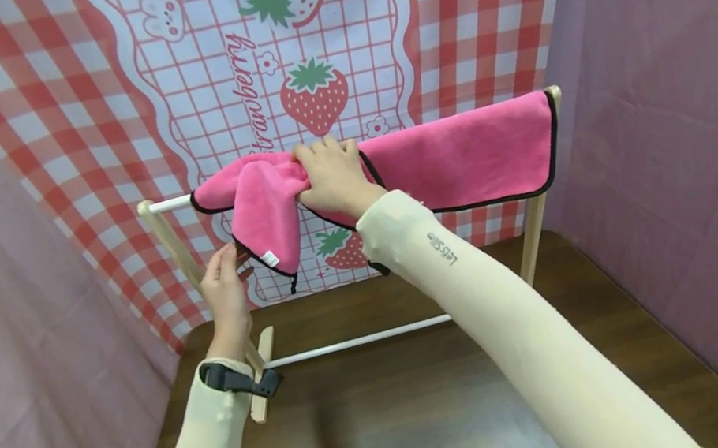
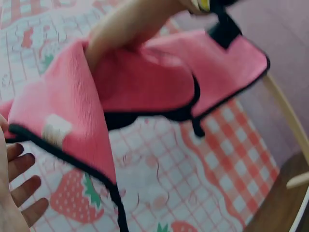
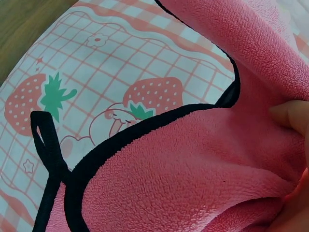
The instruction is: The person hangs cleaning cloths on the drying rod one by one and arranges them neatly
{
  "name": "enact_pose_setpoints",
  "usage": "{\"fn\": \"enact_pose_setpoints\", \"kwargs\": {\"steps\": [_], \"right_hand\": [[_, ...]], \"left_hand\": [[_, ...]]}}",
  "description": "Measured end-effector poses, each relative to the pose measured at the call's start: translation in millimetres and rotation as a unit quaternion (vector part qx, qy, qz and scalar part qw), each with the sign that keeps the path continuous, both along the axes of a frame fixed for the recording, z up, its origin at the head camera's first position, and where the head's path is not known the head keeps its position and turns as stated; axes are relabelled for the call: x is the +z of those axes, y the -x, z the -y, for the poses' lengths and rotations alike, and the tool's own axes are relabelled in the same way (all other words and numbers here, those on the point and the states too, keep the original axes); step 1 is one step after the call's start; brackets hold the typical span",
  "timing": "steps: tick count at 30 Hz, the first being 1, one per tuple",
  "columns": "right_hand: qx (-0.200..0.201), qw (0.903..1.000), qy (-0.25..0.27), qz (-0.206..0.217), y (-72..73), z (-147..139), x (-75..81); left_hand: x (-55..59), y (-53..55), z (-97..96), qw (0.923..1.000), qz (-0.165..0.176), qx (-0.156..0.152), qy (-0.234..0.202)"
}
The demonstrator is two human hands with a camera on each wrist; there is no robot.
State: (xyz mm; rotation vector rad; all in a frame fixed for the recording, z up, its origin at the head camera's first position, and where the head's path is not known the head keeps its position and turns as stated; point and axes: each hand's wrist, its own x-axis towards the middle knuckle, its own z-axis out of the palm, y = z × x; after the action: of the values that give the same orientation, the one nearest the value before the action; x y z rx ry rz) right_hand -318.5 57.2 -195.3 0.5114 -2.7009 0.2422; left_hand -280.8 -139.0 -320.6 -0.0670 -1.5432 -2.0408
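Note:
A pink towel (image 1: 266,212) with black trim hangs bunched over the left part of a rack's white top bar (image 1: 170,204). My right hand (image 1: 336,176) grips its gathered middle at the bar; in the right wrist view the thumb (image 3: 289,116) presses into the folds. Lower down on the left, my left hand (image 1: 223,284) pinches the towel's black edge near a small white label (image 1: 270,259), the other fingers (image 2: 29,191) spread behind it. A second pink towel (image 1: 463,157), also black-edged, lies spread over the bar's right part.
The rack has wooden side posts (image 1: 534,237) and a white lower bar (image 1: 365,339), standing on a brown table (image 1: 395,426). Behind it hangs a strawberry-printed checked cloth (image 1: 474,19). Pink curtains (image 1: 679,119) close off both sides.

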Motion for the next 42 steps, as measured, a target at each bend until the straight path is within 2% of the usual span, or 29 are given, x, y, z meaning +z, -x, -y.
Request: {"fn": "enact_pose_setpoints", "kwargs": {"steps": [4,11,18,21,26,28,31,34,37,42], "right_hand": [[0.000,1.0000,-0.003,-0.004,0.5,-0.9,-2.2],[0.016,0.9998,-0.011,-0.010,-0.3,-4.3,-3.5],[0.051,0.9979,-0.038,0.003,-2.5,-13.0,0.6],[0.076,0.9967,-0.029,0.009,-3.5,-18.3,1.3],[0.132,0.9907,0.031,0.008,-2.3,-28.1,-2.9],[0.154,0.9861,0.062,0.000,-1.4,-32.8,-5.1],[0.187,0.9754,0.115,-0.018,0.0,-40.3,-8.2],[0.219,0.9606,0.169,-0.028,-0.2,-48.4,-11.0],[0.233,0.9485,0.211,-0.038,-1.7,-56.2,-12.7],[0.223,0.9393,0.252,-0.065,-6.1,-68.5,-12.8]], "left_hand": [[12.1,-2.4,-1.8,0.9993,-0.003,-0.038,-0.009],[28.4,-3.2,7.5,0.9980,-0.023,-0.058,-0.003],[49.3,-6.1,18.4,0.9979,-0.036,-0.033,0.043],[59.1,-6.2,23.0,0.9975,-0.039,-0.028,0.052],[74.1,-6.7,28.8,0.9964,-0.041,-0.011,0.074],[80.0,-6.7,29.7,0.9960,-0.044,-0.014,0.076],[87.8,-6.2,30.3,0.9953,-0.048,-0.018,0.082],[94.4,-6.3,30.1,0.9944,-0.049,-0.017,0.092],[99.5,-7.0,29.9,0.9937,-0.047,-0.013,0.101],[104.8,-9.5,30.2,0.9930,-0.040,-0.007,0.111]]}}
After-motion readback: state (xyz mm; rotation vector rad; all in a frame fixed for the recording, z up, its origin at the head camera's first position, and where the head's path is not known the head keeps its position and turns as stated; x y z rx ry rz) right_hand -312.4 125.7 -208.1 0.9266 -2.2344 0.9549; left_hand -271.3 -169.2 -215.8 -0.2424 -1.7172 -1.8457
